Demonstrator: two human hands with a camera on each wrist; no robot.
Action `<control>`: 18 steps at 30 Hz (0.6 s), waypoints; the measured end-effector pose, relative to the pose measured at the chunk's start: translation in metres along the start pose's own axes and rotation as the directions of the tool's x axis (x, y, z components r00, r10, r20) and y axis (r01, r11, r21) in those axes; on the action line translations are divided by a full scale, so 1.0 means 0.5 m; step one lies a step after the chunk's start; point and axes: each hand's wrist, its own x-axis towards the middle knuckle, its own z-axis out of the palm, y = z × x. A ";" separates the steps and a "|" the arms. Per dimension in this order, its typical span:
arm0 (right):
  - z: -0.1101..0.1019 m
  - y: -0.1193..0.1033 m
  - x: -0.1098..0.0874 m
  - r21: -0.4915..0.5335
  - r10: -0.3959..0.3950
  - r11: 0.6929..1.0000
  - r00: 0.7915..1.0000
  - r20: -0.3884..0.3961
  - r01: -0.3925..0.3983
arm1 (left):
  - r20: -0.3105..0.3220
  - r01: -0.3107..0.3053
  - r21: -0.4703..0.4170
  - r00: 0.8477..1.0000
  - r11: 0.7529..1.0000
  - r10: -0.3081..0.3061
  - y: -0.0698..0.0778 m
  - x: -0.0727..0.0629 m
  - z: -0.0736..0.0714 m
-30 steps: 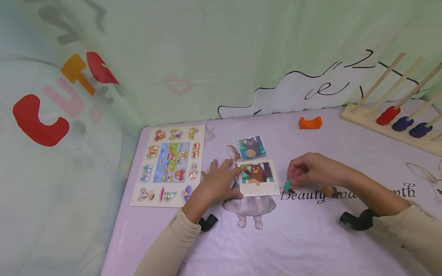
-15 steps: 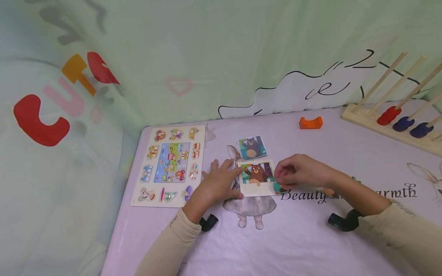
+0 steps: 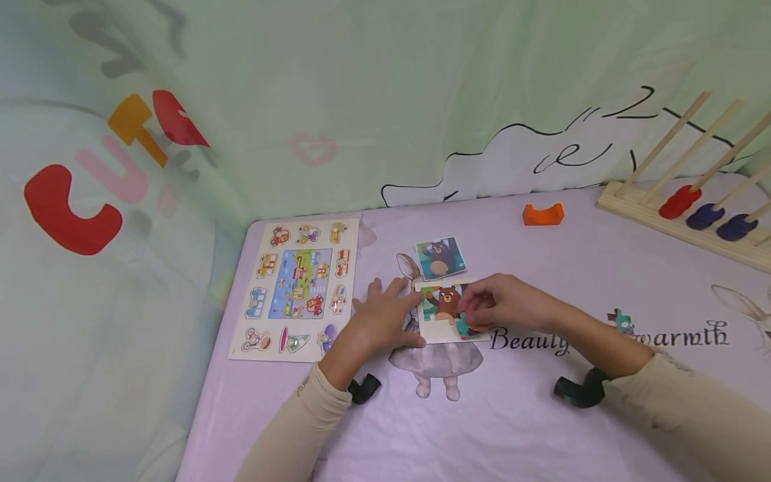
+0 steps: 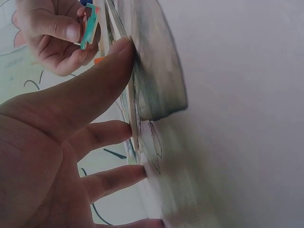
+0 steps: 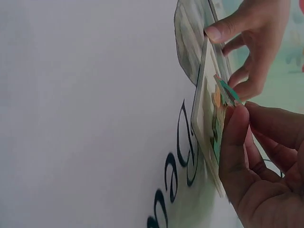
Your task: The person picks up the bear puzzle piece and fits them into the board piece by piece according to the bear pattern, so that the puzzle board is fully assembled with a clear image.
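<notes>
My left hand lies with fingers spread at the left side of a small cream puzzle board. Its thumb touches the board's edge. The upper part of the board carries joined pieces that show a brown bear. My right hand pinches a teal puzzle piece between thumb and fingertips. The piece is over the lower right of the board, tilted in the right wrist view. The right hand covers the board's right side. Just behind the board lies a bear picture card.
On the left is a vehicle puzzle board with knobbed pieces. Another teal puzzle piece lies beyond the right forearm. An orange block stands at the back, with a wooden bead rack at the right.
My right hand has moved left with the puzzle piece, from beside the board to over its lower right part. The left hand stays in place.
</notes>
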 end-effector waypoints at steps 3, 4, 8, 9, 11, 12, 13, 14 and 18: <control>0.008 -0.005 0.006 0.014 -0.013 1.000 1.000 -0.002 0.013 | 0.000 0.001 0.000 1.000 1.000 -0.001 0.000 0.000 0.000; 0.010 -0.006 0.008 0.023 -0.018 1.000 1.000 -0.001 0.018 | 0.001 0.001 0.000 1.000 1.000 -0.001 0.000 0.000 0.000; 0.019 -0.011 0.015 0.055 -0.020 0.998 1.000 -0.011 0.021 | 0.008 0.005 0.002 1.000 1.000 -0.005 0.000 0.000 0.000; 0.022 -0.011 0.017 0.050 -0.019 0.999 1.000 -0.017 0.020 | 0.009 0.005 0.001 1.000 1.000 -0.005 -0.001 -0.001 0.000; 0.026 -0.013 0.020 0.031 -0.011 0.999 0.999 -0.037 0.012 | 0.010 0.005 0.000 1.000 1.000 -0.005 0.000 -0.001 -0.001; 0.029 -0.014 0.021 0.020 -0.007 1.000 0.999 -0.049 0.008 | 0.010 0.005 0.002 1.000 1.000 -0.005 0.000 -0.001 -0.001; 0.031 -0.015 0.023 0.006 -0.010 1.000 0.998 -0.062 0.010 | 0.010 0.004 0.001 1.000 1.000 -0.004 0.000 -0.002 -0.002; 0.033 -0.017 0.024 -0.009 -0.017 1.000 0.997 -0.076 0.016 | 0.010 0.005 0.002 1.000 1.000 -0.005 0.000 -0.002 -0.002; 0.042 -0.022 0.030 0.002 -0.026 1.000 0.994 -0.109 0.026 | 0.010 0.003 -0.001 1.000 1.000 -0.003 0.000 -0.003 -0.004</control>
